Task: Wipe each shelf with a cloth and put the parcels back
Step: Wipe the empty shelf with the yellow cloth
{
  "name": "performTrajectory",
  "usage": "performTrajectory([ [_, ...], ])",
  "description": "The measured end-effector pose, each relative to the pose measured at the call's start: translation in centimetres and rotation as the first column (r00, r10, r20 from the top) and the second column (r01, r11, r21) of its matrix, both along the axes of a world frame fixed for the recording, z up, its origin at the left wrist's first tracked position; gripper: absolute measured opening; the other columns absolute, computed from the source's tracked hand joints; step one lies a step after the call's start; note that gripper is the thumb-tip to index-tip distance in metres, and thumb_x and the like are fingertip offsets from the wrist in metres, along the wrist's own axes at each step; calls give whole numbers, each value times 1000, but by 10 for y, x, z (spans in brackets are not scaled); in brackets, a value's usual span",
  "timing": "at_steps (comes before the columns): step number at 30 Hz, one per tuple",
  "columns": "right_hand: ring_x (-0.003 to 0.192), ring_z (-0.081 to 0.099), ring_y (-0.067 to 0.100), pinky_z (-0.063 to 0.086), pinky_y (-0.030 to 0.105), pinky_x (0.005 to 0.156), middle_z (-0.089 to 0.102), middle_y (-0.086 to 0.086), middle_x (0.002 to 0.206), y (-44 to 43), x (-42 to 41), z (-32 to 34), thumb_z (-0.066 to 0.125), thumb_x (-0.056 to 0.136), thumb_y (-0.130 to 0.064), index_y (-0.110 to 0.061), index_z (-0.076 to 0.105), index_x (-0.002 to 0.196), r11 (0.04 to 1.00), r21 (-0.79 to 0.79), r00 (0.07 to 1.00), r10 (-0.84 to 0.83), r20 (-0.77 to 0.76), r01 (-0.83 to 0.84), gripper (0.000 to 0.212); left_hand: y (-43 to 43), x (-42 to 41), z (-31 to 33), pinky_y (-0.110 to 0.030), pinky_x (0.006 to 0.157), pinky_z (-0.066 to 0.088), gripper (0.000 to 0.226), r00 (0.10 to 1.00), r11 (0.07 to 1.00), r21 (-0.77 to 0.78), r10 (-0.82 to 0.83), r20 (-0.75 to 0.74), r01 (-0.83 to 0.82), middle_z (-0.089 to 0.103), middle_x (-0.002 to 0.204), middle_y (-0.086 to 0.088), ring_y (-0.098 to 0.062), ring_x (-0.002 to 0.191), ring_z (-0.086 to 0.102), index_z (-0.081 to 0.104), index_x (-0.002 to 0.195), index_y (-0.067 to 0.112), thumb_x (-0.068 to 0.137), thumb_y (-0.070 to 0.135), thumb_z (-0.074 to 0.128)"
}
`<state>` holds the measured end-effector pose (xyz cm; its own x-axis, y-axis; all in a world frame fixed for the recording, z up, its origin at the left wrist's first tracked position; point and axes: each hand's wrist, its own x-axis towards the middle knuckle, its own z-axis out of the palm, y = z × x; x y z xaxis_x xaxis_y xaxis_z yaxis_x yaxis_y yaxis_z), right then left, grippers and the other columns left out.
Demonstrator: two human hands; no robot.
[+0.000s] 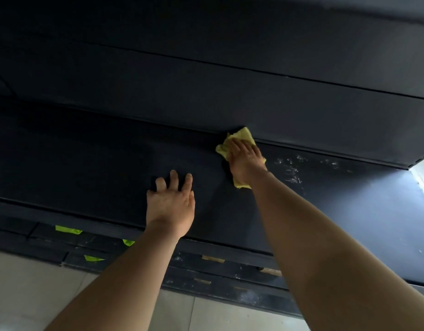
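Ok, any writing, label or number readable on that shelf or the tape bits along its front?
None readable.
The green tape pieces along the front of the shelf are blank.
The brown strips show no lettering.
The white marks on the shelf, right of the cloth, look like scuffs, not writing.

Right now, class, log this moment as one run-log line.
step: wiping shelf; right hand: presses yellow cloth at shelf's back edge; left hand: rests on shelf
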<state>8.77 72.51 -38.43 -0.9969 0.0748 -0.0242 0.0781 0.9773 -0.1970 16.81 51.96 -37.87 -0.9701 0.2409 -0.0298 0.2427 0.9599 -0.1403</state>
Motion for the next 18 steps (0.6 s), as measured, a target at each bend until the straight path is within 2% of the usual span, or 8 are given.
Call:
performTrajectory([
  [6, 147, 12, 21, 6, 38, 120, 16, -3, 160, 67, 33, -2, 31, 99, -32, -27, 17, 152, 936, -40, 937, -349, 23, 350, 55, 1, 0, -1, -42, 86, 46, 54, 1000, 1000, -10, 9, 0, -9, 19, 156, -9, -34, 121, 35, 10, 152, 28, 100, 42, 18],
  [10, 146, 12, 25, 4, 42, 120, 17, 2, 160, 73, 71, -4, 31, 98, -33, -23, 16, 153, 875, -9, 875, -484, 2, 484, 58, 2, 1, -1, -46, 90, 46, 54, 1000, 1000, -14, 20, 20, -19, 17, 157, -11, -36, 124, 34, 9, 152, 28, 101, 42, 18],
  [14, 146, 13, 29, 6, 44, 119, 15, 5, 160, 32, 88, -7, 35, 94, -27, -18, 12, 153, 860, 16, 860, -511, 6, 511, 64, 5, -1, 0, -49, 95, 44, 55, 998, 999, -18, 39, 58, -38, 14, 158, -12, -38, 127, 30, 5, 152, 27, 101, 41, 19],
  [18, 146, 9, 31, 1, 46, 120, 10, 4, 160, -34, 101, -5, 36, 94, -28, -19, 8, 154, 925, 30, 925, -379, -18, 380, 67, 5, 1, 3, -51, 99, 42, 55, 996, 999, -11, 35, 86, -34, 10, 158, -13, -41, 132, 26, 3, 152, 26, 102, 41, 20],
])
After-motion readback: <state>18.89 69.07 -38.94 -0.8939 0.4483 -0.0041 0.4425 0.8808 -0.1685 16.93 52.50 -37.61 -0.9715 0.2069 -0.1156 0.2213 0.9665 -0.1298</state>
